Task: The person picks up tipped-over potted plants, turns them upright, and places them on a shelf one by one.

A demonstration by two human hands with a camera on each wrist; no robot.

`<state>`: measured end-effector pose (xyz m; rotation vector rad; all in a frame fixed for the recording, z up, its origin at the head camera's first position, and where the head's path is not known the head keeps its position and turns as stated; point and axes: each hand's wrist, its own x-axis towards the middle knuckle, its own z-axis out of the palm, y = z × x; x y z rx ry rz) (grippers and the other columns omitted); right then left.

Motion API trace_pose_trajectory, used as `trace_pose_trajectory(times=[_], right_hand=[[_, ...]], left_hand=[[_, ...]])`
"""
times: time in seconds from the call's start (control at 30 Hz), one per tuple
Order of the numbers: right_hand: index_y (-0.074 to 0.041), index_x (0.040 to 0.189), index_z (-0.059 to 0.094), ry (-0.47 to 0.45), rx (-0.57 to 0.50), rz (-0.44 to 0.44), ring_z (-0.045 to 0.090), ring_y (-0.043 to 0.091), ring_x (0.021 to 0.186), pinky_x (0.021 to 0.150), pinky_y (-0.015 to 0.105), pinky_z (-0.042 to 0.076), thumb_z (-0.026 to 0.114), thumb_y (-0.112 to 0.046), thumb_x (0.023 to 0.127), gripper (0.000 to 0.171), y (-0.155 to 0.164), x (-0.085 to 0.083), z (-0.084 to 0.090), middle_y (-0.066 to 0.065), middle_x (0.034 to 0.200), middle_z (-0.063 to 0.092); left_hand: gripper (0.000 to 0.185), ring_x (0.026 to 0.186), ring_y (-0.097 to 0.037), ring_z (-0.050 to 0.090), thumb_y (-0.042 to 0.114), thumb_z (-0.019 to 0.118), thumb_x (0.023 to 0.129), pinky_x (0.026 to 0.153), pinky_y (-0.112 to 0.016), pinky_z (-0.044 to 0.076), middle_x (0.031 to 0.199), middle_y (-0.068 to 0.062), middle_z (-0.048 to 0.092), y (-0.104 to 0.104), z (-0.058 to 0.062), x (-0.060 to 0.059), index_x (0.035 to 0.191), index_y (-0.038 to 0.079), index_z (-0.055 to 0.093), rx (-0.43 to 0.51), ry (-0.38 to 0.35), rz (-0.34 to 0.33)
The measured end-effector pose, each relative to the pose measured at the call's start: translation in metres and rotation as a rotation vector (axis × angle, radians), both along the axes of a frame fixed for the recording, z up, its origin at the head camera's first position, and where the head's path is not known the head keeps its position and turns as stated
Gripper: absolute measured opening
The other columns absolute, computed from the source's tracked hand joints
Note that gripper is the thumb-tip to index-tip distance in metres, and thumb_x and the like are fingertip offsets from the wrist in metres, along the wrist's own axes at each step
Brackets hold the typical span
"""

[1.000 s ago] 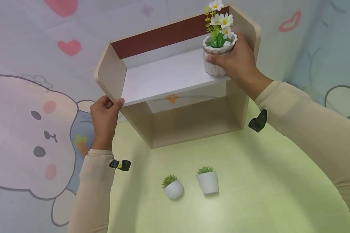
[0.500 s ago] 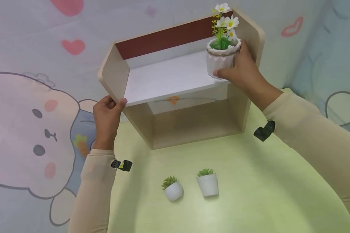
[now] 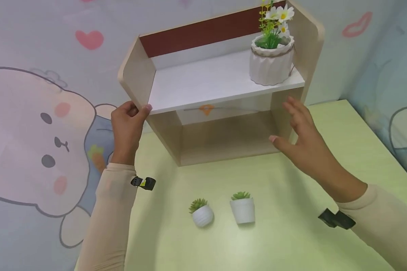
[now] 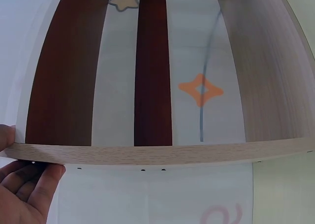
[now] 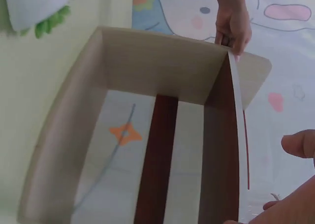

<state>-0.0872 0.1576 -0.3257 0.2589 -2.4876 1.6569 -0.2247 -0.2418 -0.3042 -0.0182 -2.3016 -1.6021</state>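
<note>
Head view: pale green table [image 3: 291, 241] stood against cartoon-print walls. Two small potted plants [image 3: 201, 213] [image 3: 242, 208] sat in front of the shelf [image 3: 220, 79], nothing blocking it. White ribbed flowerpot [image 3: 271, 62] stood upright at the shelf's right end. Your left hand [image 3: 127, 126] gripped its left edge; your right hand [image 3: 300, 135] hung spread, holding nothing, below the pot.

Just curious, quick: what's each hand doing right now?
Left hand: grips the wooden shelf at its left front edge.
Right hand: open, holding nothing.

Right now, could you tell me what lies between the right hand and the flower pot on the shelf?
In the head view, only the shelf board's front edge separates the right hand from the flower pot.
</note>
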Motion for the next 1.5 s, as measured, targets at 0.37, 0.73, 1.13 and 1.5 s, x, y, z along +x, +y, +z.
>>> trace_pose_trajectory(times=[0.37, 0.73, 1.13, 1.5], right_hand=[[-0.002, 0.167, 0.004, -0.320, 0.004, 0.215, 0.022, 0.051, 0.153, 0.117, 0.065, 0.030, 0.063, -0.015, 0.105, 0.087, 0.008, 0.041, -0.039, 0.021, 0.173, 0.006], [0.005, 0.162, 0.023, -0.552, -0.049, 0.320, 0.032, 0.048, 0.149, 0.112, 0.067, 0.037, 0.062, -0.024, 0.104, 0.075, -0.009, 0.062, -0.081, 0.026, 0.165, 0.029], [0.013, 0.156, 0.032, -0.678, -0.005, 0.324, 0.057, 0.041, 0.129, 0.105, 0.057, 0.048, 0.061, -0.033, 0.105, 0.075, -0.029, 0.067, -0.107, 0.028, 0.152, 0.048], [0.005, 0.115, 0.071, -0.510, 0.431, 0.208, 0.064, 0.022, 0.087, 0.070, 0.037, 0.054, 0.074, -0.063, 0.088, 0.073, -0.053, 0.052, -0.119, 0.011, 0.106, 0.072]], left_hand=[[0.036, 0.101, -0.020, 0.074, 0.016, 0.077, 0.092, 0.093, -0.034, 0.057, 0.115, -0.016, 0.076, 0.006, 0.012, 0.004, 0.124, 0.000, 0.075, 0.039, 0.033, 0.007], [0.038, 0.104, -0.022, 0.073, 0.013, 0.079, 0.091, 0.094, -0.035, 0.057, 0.119, -0.018, 0.075, 0.008, 0.016, 0.006, 0.126, -0.001, 0.074, 0.108, 0.001, 0.010], [0.041, 0.112, -0.024, 0.071, 0.018, 0.078, 0.093, 0.100, -0.039, 0.055, 0.126, -0.015, 0.074, 0.006, 0.013, 0.011, 0.131, 0.003, 0.072, 0.115, -0.030, 0.016], [0.040, 0.106, -0.022, 0.072, 0.017, 0.080, 0.091, 0.089, -0.033, 0.056, 0.121, -0.016, 0.075, 0.008, 0.010, 0.008, 0.128, 0.002, 0.074, 0.118, -0.033, 0.038]])
